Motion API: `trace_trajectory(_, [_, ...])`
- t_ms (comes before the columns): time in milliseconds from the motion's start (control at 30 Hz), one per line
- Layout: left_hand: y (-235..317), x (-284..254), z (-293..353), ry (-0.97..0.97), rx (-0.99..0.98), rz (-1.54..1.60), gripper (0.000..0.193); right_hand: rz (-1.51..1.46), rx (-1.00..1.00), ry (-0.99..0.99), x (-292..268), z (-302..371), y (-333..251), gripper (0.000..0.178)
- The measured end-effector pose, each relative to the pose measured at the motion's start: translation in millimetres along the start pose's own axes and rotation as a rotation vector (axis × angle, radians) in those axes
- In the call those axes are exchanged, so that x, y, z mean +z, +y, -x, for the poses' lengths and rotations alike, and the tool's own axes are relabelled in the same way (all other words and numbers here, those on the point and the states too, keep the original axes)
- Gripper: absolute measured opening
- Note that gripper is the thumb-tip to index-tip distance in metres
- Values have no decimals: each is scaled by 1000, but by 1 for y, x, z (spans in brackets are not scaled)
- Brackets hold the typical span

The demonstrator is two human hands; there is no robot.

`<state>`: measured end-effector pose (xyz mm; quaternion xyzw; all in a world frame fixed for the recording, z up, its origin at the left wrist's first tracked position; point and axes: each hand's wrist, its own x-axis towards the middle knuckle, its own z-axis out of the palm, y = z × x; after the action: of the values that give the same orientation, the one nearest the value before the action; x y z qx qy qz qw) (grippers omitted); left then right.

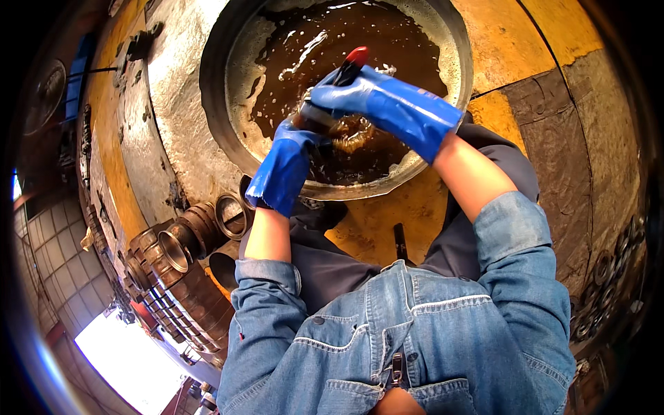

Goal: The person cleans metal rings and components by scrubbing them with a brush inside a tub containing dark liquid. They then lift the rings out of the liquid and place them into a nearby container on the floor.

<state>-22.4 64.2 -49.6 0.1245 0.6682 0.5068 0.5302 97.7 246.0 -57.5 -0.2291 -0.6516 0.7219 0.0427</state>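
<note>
Both my hands wear long blue rubber gloves above a round metal basin [216,90] of brown, foamy liquid [387,41]. My right hand [353,93] is closed around a brush with a black, red-tipped handle [355,58]; the tip points up and away from me. Just below and left of it, my left hand [287,145] grips a dark, wet metal part [312,119]. The gloves hide most of this part, so its full shape does not show. The brush's bristles seem to lie against it, and the liquid under my hands splashes and ripples.
Several rusty metal rings [176,249] are stacked at my left, beside the basin. More dark rings [602,290] lie at the far right. Worn yellow and grey plates [498,41] cover the floor. A short dark bar [400,242] stands between my legs.
</note>
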Motion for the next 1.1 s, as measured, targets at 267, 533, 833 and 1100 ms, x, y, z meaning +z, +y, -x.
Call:
trace_trajectory(267, [-4, 2, 9, -18, 26, 123, 36, 84, 125, 52, -21, -21, 18, 27])
trace_trajectory(533, [-1, 6, 7, -75, 3, 47, 29, 406, 306, 197, -20, -8, 0, 34])
trace_trajectory(833, [4, 1, -12, -237, -247, 450, 39, 954, 616, 153, -35, 13, -9, 41])
trace_trajectory(1100, [48, -44, 2, -359, -14, 552, 47, 480, -38, 212, -33, 34, -59, 26])
